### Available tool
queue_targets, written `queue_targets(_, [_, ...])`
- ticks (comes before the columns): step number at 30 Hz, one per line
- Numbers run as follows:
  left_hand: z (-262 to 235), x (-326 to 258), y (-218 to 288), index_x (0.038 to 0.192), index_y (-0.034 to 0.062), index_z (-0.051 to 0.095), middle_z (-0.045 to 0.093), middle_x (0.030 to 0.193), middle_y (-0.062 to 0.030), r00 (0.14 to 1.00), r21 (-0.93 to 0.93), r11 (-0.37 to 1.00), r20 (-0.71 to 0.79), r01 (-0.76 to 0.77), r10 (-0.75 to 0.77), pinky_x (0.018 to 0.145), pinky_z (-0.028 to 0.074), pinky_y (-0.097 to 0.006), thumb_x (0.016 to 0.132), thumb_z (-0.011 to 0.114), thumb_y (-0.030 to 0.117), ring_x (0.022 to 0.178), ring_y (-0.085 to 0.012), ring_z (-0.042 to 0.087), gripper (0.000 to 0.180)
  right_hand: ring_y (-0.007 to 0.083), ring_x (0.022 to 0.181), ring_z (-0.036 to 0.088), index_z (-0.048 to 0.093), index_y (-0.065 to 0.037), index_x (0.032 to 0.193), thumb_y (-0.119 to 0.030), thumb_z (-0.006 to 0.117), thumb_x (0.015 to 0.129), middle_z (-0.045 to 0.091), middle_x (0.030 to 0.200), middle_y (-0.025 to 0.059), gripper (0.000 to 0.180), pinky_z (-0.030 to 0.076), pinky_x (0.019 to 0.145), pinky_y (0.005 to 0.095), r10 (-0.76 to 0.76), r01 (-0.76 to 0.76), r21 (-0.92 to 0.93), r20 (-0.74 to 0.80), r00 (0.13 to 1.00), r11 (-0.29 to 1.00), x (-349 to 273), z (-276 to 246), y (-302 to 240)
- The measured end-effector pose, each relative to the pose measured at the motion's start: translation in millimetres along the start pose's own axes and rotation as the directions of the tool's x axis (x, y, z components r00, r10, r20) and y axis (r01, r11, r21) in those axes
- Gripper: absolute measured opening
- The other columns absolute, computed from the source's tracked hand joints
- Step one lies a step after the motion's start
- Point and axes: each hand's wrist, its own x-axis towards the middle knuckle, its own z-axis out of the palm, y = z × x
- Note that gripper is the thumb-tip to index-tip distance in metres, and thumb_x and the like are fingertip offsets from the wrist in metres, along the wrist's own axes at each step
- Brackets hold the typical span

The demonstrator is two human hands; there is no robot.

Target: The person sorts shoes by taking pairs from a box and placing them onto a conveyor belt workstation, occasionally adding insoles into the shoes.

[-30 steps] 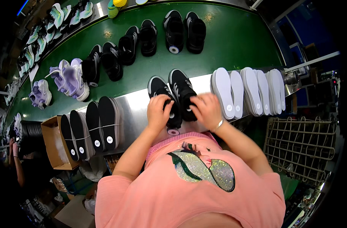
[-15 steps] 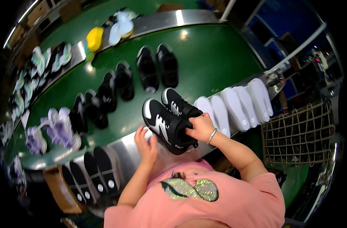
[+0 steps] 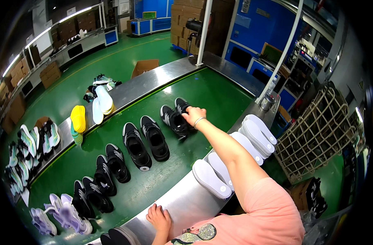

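My right arm reaches far out over the green belt (image 3: 225,92). Its hand (image 3: 194,116) is closed on the collar of a black sneaker (image 3: 180,104) with a grey toe, partly hidden by the fingers. The matching sneaker (image 3: 173,119) lies close against its left side. My left hand (image 3: 158,217) rests on the metal edge (image 3: 176,203) near me, fingers apart, holding nothing. Left of the gripped pair stands another pair, a black sneaker (image 3: 154,139) and its mate (image 3: 135,148), toes pointing away.
More black sneakers (image 3: 117,163) and lilac-and-white shoes (image 3: 66,214) line the belt leftward. White insoles (image 3: 211,178) lie along the near metal edge, beneath my right forearm. Yellow insoles (image 3: 78,118) sit on the far edge. A metal mesh basket (image 3: 317,130) stands at right.
The pair of black sneakers has gone from close in front of me to the far right of the belt with my right hand. My left hand has lowered onto the metal edge. The view has tilted up.
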Motion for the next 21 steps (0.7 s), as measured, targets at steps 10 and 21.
queue_targets(10, [32,-7,-44,0.094,0.0029,0.049,0.045,0.110,-0.0145,0.995,0.267,0.958,0.038,-0.103,0.097,0.086,0.022,-0.044,0.069,0.052,0.019,0.105,-0.0299,0.036,0.030,0.0248,0.081,0.049,0.055,-0.009,0.084,-0.022,0.055,0.071,0.054,0.085,0.0060,0.018,0.037,0.075,0.0361,-0.402,0.441,0.299,-0.185,0.897,0.846,-209,-37,79])
queue_targets(21, [38,14,121,0.112,-0.0021,0.039,0.037,0.118,-0.0193,0.860,-0.027,0.914,0.328,-0.404,0.390,0.089,0.030,-0.041,0.081,0.049,0.030,0.107,-0.0349,0.036,0.046,0.0290,0.081,0.051,0.056,-0.008,0.082,-0.012,0.053,0.071,0.055,0.081,0.0098,0.012,0.042,0.071,0.0345,0.771,-0.648,0.499,-0.067,0.634,0.576,-502,-13,270])
